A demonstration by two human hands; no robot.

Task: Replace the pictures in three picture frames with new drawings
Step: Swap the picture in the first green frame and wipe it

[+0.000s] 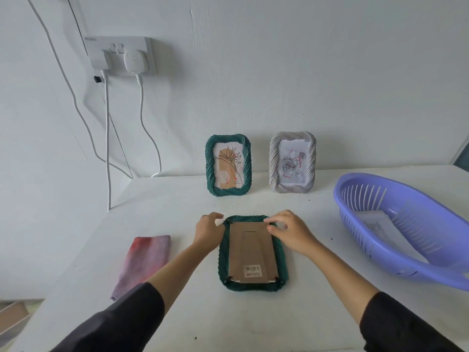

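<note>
Face-down green frame (251, 287) lay flat at centre of table (317, 295), brown cardboard backing (251, 250) up, barcode label at near end. Left hand (206, 231) curled over the far-left corner, holding the rim. Right hand (289, 231) at far-right corner, fingertips bent down, pinching the rim there. 2 more frames stood against the wall behind: upright green frame (228, 165), grey frame (292, 162) beside it. Purple basket (406, 269) at right held a paper sheet (378, 226). Pink-purple cloth (144, 262) at left.
</note>
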